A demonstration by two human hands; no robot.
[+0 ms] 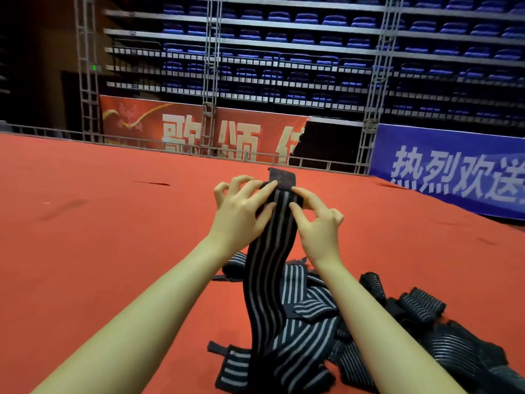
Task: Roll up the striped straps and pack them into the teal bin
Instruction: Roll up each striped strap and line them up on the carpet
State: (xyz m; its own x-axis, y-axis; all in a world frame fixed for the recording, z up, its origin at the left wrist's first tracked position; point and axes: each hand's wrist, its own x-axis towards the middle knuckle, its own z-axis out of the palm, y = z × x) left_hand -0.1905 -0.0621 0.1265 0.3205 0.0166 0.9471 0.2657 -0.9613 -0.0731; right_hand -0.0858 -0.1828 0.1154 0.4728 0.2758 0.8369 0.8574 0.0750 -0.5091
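Fingers of the left hand [241,211] and right hand [318,223] pinch the top of one striped strap [270,265], held upright just below its dark end tab [282,177]. Judged best: fold that tab over squarely and roll tight, edges aligned. The strap's tail trails into the loose strap pile [306,336] on the red floor [99,223], which may snag. Rolled straps [420,305] lie to the right. No teal bin is visible.

strap [270,251]: black w/ grey lengthwise stripes, plain dark end tab | strap pile [312,336]: black, grey/white stripes | carpet [99,223]: red-orange | banner [176,129]: red, pale lettering | second banner [454,169]: blue, white lettering | seats [312,21]: blue
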